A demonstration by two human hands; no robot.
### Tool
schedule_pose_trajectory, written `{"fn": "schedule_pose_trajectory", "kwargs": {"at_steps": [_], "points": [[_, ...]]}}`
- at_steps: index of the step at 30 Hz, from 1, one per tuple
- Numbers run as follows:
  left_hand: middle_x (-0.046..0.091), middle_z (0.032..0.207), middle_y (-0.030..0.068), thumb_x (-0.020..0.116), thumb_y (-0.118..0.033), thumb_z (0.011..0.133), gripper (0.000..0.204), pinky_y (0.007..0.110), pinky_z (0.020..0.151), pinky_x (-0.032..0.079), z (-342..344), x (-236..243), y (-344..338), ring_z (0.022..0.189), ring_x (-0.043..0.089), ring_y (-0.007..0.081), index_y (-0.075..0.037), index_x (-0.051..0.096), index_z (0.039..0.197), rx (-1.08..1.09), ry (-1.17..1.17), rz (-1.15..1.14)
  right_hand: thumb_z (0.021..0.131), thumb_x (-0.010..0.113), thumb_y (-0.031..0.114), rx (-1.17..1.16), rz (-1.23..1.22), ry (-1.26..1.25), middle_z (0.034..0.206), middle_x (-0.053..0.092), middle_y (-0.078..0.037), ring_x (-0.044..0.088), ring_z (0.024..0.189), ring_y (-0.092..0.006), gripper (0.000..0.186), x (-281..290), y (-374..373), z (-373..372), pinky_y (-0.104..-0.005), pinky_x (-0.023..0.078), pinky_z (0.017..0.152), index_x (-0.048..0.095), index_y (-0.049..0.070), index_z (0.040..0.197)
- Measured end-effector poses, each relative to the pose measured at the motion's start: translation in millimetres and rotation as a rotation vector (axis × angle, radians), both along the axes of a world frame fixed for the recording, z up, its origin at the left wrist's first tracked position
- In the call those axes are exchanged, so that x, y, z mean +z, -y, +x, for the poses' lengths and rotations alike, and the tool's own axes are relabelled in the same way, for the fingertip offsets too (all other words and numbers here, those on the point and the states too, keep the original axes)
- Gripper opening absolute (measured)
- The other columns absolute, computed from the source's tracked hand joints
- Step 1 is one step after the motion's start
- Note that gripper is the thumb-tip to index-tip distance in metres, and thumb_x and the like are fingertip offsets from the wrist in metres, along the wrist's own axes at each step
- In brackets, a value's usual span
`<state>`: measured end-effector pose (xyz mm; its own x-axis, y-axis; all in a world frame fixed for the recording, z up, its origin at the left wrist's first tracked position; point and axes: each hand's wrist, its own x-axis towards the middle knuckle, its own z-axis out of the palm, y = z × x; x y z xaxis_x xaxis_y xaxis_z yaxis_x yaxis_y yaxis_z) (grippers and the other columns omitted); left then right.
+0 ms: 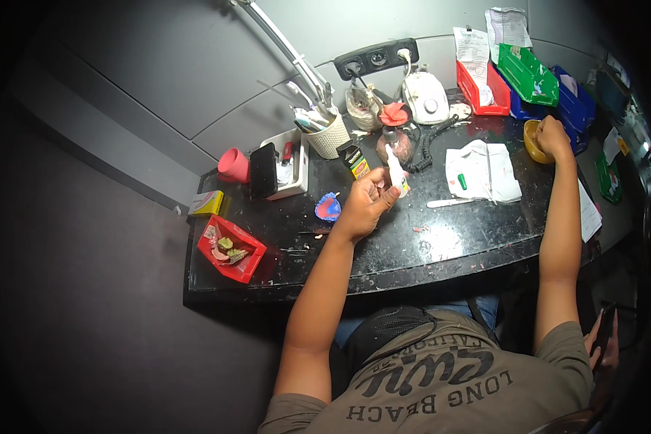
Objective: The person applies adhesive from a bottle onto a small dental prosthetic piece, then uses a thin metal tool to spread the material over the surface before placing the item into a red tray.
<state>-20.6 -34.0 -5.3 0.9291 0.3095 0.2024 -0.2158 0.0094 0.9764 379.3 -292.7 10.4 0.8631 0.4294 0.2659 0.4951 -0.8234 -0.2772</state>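
Head view: the left hand (371,199) pinches a white bottle (397,172) over the worktop (383,254), its tip turned outward, perhaps against spills, while the right hand (554,137) curls at the yellow bowl (532,147), grip I cannot tell.

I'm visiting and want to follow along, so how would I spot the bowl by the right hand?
Find the black desk, then the large green bin and blue bins near its right end. Just in front of them, at the right hand, is the bowl. Its round shape and yellow colour set it apart from those angular bins.
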Motion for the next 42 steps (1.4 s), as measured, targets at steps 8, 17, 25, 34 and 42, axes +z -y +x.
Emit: {"fn": "schedule_pose_trajectory", "kwargs": {"at_steps": [8, 17, 25, 34, 42], "points": [[0.063, 0.114, 0.0074, 0.065, -0.014, 0.096, 0.037, 0.026, 0.091, 0.046, -2, -1, -5, 0.103, 0.059, 0.0116, 0.006, 0.054, 0.125, -0.028, -0.016, -0.064, 0.073, 0.061, -0.003, 0.121, 0.177, 0.021, 0.054, 0.061, -0.017, 0.066, 0.052, -0.0234, 0.018, 3, 1, -3, -0.0345, 0.049, 0.051, 0.059, -0.004, 0.055], [0.063, 0.104, 0.0033, 0.066, -0.020, 0.096, 0.041, 0.018, 0.069, 0.038, -5, 1, -6, 0.079, 0.050, 0.0031, 0.005, 0.055, 0.127, -0.032, -0.039, -0.022, 0.070, 0.065, -0.007, 0.035, 0.186, -0.138, 0.066, 0.067, -0.020, 0.071, 0.064, -0.0274, 0.010, 21, -1, -15, -0.0364, 0.054, 0.062, 0.066, -0.003, 0.061], [0.062, 0.100, 0.0017, 0.066, -0.021, 0.096, 0.041, 0.018, 0.060, 0.033, -3, -1, -5, 0.069, 0.043, 0.0016, 0.004, 0.055, 0.126, -0.018, -0.010, -0.022, 0.074, 0.077, 0.005, 0.028, 0.151, -0.150, 0.062, 0.067, -0.013, 0.068, 0.058, -0.0214, 0.017, 22, 0, -22, -0.0371, 0.052, 0.062, 0.065, 0.002, 0.062], [0.063, 0.097, 0.0019, 0.064, -0.021, 0.097, 0.040, 0.018, 0.057, 0.032, -3, -1, -4, 0.066, 0.043, 0.0009, 0.004, 0.055, 0.127, 0.005, -0.006, 0.005, 0.091, 0.066, 0.014, -0.031, 0.289, -0.170, 0.062, 0.066, -0.014, 0.066, 0.054, -0.0226, 0.030, 25, -7, -27, -0.0361, 0.052, 0.057, 0.064, -0.002, 0.066], [0.068, 0.104, 0.0078, 0.068, -0.030, 0.094, 0.053, 0.018, 0.056, 0.035, -4, -6, -8, 0.069, 0.048, 0.0035, 0.005, 0.051, 0.131, 0.010, -0.034, 0.012, 0.095, 0.059, 0.007, 0.044, 0.582, -0.440, 0.070, 0.066, -0.008, 0.060, 0.053, -0.0110, 0.018, 14, 0, -12, -0.0252, 0.047, 0.047, 0.065, -0.002, 0.081]]}}
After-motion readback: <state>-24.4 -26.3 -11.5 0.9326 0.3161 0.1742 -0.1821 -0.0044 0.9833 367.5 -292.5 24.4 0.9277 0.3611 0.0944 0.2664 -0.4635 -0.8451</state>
